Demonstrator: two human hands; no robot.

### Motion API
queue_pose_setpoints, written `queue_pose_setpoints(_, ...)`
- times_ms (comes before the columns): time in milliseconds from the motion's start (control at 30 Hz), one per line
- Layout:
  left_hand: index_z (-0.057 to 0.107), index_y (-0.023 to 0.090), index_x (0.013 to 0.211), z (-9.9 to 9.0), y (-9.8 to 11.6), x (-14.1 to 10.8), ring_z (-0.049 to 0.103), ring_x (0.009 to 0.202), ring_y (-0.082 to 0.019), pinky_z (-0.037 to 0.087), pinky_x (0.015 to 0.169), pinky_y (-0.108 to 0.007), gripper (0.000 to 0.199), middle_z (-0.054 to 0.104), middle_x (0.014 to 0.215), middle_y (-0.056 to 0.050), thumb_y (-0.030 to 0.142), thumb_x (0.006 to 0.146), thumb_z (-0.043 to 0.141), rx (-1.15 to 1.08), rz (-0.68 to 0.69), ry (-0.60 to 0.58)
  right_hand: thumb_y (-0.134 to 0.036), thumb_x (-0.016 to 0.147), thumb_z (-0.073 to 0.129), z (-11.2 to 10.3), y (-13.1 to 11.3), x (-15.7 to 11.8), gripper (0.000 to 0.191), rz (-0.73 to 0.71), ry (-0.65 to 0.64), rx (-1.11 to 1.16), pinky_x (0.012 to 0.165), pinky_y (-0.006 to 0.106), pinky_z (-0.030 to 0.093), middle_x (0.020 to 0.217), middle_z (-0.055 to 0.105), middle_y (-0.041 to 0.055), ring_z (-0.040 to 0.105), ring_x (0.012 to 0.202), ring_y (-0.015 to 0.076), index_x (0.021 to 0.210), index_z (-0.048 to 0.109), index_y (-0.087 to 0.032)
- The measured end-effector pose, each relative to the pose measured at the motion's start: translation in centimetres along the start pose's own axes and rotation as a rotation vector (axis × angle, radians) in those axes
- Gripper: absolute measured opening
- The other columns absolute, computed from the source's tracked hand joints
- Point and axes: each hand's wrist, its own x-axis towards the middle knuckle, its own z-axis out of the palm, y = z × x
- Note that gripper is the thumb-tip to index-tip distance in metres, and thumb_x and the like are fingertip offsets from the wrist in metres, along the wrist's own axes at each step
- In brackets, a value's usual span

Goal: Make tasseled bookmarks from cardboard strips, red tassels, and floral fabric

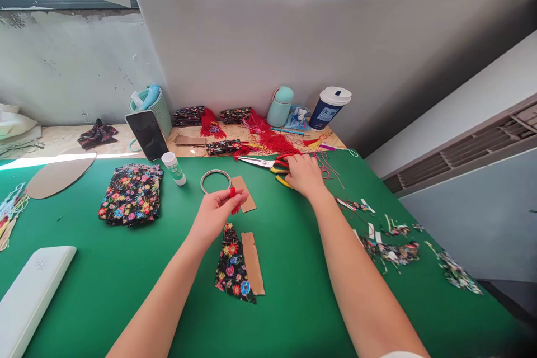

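Note:
My left hand (218, 210) pinches a small red tassel (234, 194) above the green mat, beside a round ring (215, 172) and a brown cardboard piece (245, 193). Farther right, my right hand (305, 173) is at the handles of the scissors (259, 161), next to yellow-handled pliers (283, 181); its fingers are bent over the red handle, and the exact grip is hidden. Below my left hand, a black floral fabric piece (233, 265) lies next to a cardboard strip (252, 264).
Floral fabric (131, 194), a glue stick (173, 168) and a phone (147, 135) are at left, near a white device (36, 296). Behind are red tassels (272, 137), a green bottle (280, 106) and a lidded cup (329, 107). Fabric scraps (394, 253) lie right.

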Motion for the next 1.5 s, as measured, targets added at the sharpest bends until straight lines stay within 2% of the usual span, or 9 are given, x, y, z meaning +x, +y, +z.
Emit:
queue_pose_setpoints(200, 0.073, 0.013, 0.090, -0.1, -0.1, -0.2, 0.066, 0.095, -0.024, 0.050, 0.084, -0.035, 0.024, 0.072, 0.102, -0.012, 0.028, 0.072, 0.070, -0.019, 0.007, 0.002, -0.007, 0.075, 0.051, -0.4, -0.5, -1.3, 0.031, 0.058, 0.111, -0.053, 0.075, 0.036, 0.040, 0.105, 0.056, 0.0185, 0.047, 0.096, 0.0302, 0.105, 0.057, -0.010)
queue_pose_setpoints(500, 0.074, 0.013, 0.082, 0.0, 0.2, -0.3, 0.066, 0.094, -0.025, 0.049, 0.088, -0.037, 0.018, 0.073, 0.096, -0.012, 0.024, 0.069, 0.073, -0.094, -0.014, 0.026, -0.007, 0.080, 0.040, -1.0, 0.6, -2.5, 0.029, 0.096, 0.414, -0.119, 0.070, 0.038, 0.040, 0.101, 0.055, 0.0164, 0.049, 0.090, 0.0290, 0.099, 0.060, -0.015)
queue_pose_setpoints(633, 0.072, 0.011, 0.088, -0.2, 0.1, -0.4, 0.067, 0.095, -0.024, 0.047, 0.094, -0.038, 0.019, 0.073, 0.094, -0.012, 0.022, 0.073, 0.071, -0.214, -0.040, -0.003, -0.013, 0.075, 0.049, -1.5, 0.6, -3.0, 0.030, 0.247, 0.434, 0.018, 0.074, 0.042, 0.044, 0.107, 0.053, 0.0182, 0.051, 0.097, 0.0329, 0.104, 0.059, -0.014)
queue_pose_setpoints(767, 0.069, 0.009, 0.094, -0.5, -0.1, -0.3, 0.069, 0.093, -0.022, 0.047, 0.096, -0.036, 0.017, 0.073, 0.096, -0.015, 0.016, 0.080, 0.062, -0.475, -0.094, -0.013, -0.032, 0.069, 0.063, -2.0, 0.8, -3.2, 0.035, 0.495, 0.455, 0.333, 0.079, 0.044, 0.046, 0.108, 0.053, 0.0155, 0.054, 0.100, 0.0330, 0.101, 0.058, -0.018)
queue_pose_setpoints(900, 0.067, 0.007, 0.095, -0.6, 0.0, -0.1, 0.068, 0.095, -0.021, 0.048, 0.096, -0.035, 0.017, 0.071, 0.102, -0.016, 0.011, 0.085, 0.055, -0.582, -0.130, 0.059, -0.050, 0.059, 0.071, -2.3, 1.1, -3.0, 0.041, 0.601, 0.381, 0.768, 0.072, 0.039, 0.047, 0.087, 0.058, 0.0082, 0.056, 0.082, 0.0258, 0.081, 0.055, -0.020)
queue_pose_setpoints(1033, 0.066, 0.006, 0.096, -0.7, 0.1, 0.1, 0.067, 0.098, -0.021, 0.049, 0.096, -0.035, 0.017, 0.068, 0.109, -0.018, 0.012, 0.086, 0.053, -0.626, -0.121, 0.075, -0.060, 0.055, 0.070, -2.9, 0.4, -3.4, 0.047, 0.511, 0.193, 1.197, 0.049, 0.028, 0.041, 0.063, 0.049, -0.0035, 0.045, 0.054, 0.0132, 0.074, 0.050, -0.021)
queue_pose_setpoints(1267, 0.066, 0.007, 0.097, -0.3, -0.3, 0.0, 0.064, 0.105, -0.024, 0.047, 0.099, -0.037, 0.017, 0.068, 0.109, -0.019, 0.013, 0.083, 0.058, -0.662, -0.066, 0.056, -0.070, 0.072, 0.047, -5.6, -2.9, -5.8, 0.046, 0.295, 0.070, 1.644, 0.042, 0.024, 0.035, 0.070, 0.057, -0.0005, 0.044, 0.050, 0.0118, 0.071, 0.042, -0.025)
queue_pose_setpoints(1433, 0.065, 0.007, 0.096, 0.4, 0.1, -0.3, 0.066, 0.101, -0.022, 0.049, 0.097, -0.035, 0.015, 0.069, 0.107, -0.018, 0.011, 0.085, 0.056, -0.704, -0.061, 0.086, -0.073, 0.073, 0.045, -7.9, -5.9, -10.0, 0.052, 0.255, -0.078, 1.842, 0.039, 0.024, 0.035, 0.060, 0.049, -0.0021, 0.037, 0.043, 0.0092, 0.068, 0.045, -0.022)
queue_pose_setpoints(1500, 0.064, 0.007, 0.097, 0.7, 0.4, -0.5, 0.067, 0.099, -0.021, 0.050, 0.095, -0.033, 0.015, 0.069, 0.106, -0.017, 0.011, 0.086, 0.054, -0.729, -0.062, 0.121, -0.072, 0.072, 0.049, -8.4, -7.4, -12.6, 0.052, 0.327, -0.145, 1.919, 0.041, 0.023, 0.038, 0.059, 0.045, -0.0035, 0.040, 0.044, 0.0087, 0.068, 0.047, -0.021)
